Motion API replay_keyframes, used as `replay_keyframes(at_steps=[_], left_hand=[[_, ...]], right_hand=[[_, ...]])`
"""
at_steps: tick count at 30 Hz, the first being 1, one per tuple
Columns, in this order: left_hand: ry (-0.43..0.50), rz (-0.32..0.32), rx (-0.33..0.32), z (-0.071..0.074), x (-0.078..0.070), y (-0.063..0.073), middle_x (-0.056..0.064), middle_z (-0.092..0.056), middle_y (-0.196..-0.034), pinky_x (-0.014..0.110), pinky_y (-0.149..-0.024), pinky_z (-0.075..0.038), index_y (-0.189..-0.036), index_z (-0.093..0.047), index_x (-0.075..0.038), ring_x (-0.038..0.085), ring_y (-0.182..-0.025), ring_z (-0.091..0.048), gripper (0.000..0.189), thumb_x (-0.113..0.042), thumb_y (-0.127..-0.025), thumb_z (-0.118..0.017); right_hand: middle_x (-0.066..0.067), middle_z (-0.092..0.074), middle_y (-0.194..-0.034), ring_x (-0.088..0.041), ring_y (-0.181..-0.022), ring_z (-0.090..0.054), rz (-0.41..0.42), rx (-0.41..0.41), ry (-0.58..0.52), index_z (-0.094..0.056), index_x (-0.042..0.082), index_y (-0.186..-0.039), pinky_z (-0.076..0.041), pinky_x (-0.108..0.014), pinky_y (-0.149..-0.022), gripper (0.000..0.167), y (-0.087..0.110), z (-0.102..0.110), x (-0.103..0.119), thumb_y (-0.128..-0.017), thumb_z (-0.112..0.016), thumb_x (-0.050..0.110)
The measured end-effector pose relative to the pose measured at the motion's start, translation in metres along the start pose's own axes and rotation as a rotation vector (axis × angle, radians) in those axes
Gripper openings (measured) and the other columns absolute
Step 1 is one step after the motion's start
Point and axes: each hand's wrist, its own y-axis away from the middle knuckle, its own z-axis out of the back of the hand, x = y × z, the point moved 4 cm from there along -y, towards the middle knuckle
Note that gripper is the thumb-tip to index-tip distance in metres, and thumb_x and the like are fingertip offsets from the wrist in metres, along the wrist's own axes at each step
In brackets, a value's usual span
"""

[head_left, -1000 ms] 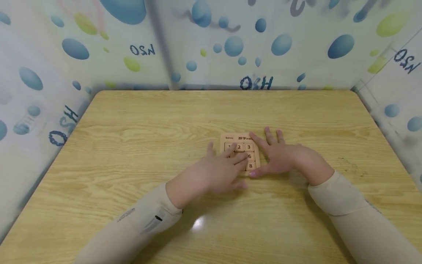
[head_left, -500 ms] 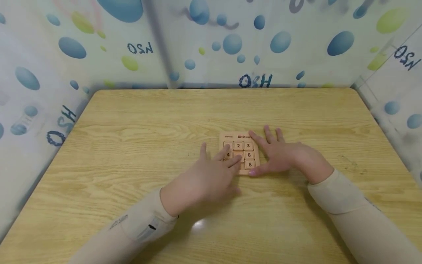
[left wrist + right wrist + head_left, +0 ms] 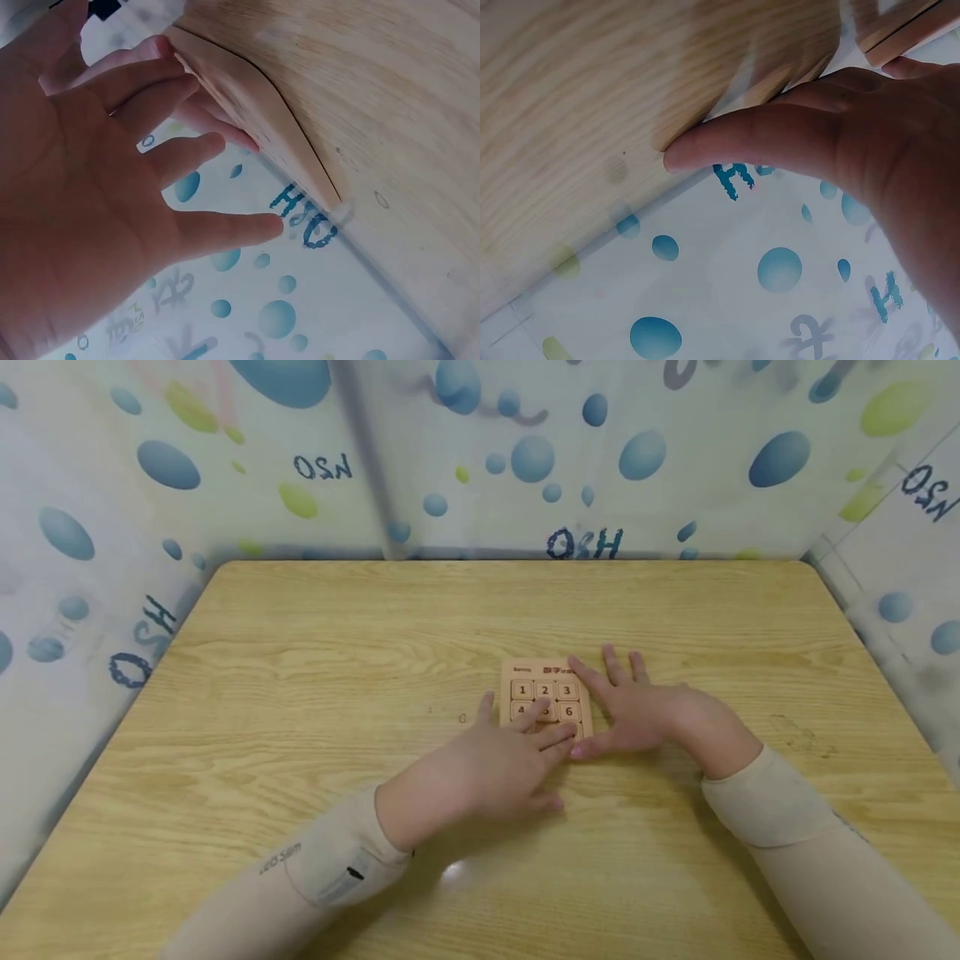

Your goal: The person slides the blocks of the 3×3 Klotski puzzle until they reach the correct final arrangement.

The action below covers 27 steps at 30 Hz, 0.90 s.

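In the head view a square wooden number sliding puzzle [image 3: 522, 670] lies flat on the table, its numbered tiles facing up. Tiles 1, 2, 3 and 6 read clearly; the lower rows are partly hidden under fingers. My left hand [image 3: 491, 768] reaches over from the lower left, fingers extended, two fingertips over the middle and lower right tiles. Splayed against the right side is my right hand [image 3: 637, 714], index fingertip at the top right corner and thumb at the bottom right. The left wrist view shows the puzzle's edge [image 3: 277, 112] beyond the spread left hand [image 3: 97, 165].
The wood-grain table [image 3: 337, 635] extends around the puzzle on all sides. Behind it and along both sides hangs a pale sheet [image 3: 480, 485] printed with blue and green drops. Both forearms wear beige sleeves [image 3: 772, 802].
My left fingertips shift left, then back right over the lower right tiles, uncovering tile 1 and covering the 8. My right hand stays at the puzzle's right side.
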Motion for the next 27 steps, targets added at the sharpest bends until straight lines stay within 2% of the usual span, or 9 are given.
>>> replay_keyframes(at_steps=[9, 21, 27], left_hand=[[-0.011, 0.044, -0.006, -0.005, 0.007, 0.008, -0.015, -0.015, -0.179, 0.082, -0.124, -0.012, -0.169, -0.03, -0.029, 0.026, -0.17, -0.002, 0.077, -0.067, -0.105, -0.049], [0.106, 0.128, 0.007, -0.008, 0.032, 0.034, -0.014, -0.016, -0.179, 0.081, -0.125, -0.004, -0.169, -0.033, -0.027, 0.026, -0.169, 0.0, 0.074, -0.062, -0.106, -0.053], [0.105, 0.132, 0.01, -0.007, 0.035, 0.038, -0.014, -0.016, -0.179, 0.081, -0.125, -0.006, -0.168, -0.034, -0.027, 0.027, -0.169, -0.001, 0.072, -0.06, -0.107, -0.053]], right_hand=[[-0.029, 0.023, -0.174, -0.066, -0.156, 0.018, -0.001, 0.001, -0.012, 0.011, 0.031, -0.172, -0.013, -0.1, -0.098, 0.133, 0.0, -0.001, 0.0, -0.08, -0.063, 0.09], [-0.026, 0.026, -0.174, -0.062, -0.157, 0.02, -0.009, 0.007, -0.01, 0.013, 0.033, -0.171, -0.011, -0.099, -0.101, 0.132, -0.001, 0.001, 0.001, -0.08, -0.064, 0.09], [-0.027, 0.027, -0.173, -0.062, -0.157, 0.021, -0.013, 0.01, -0.014, 0.014, 0.032, -0.171, -0.009, -0.099, -0.1, 0.133, 0.001, 0.001, 0.001, -0.081, -0.065, 0.088]])
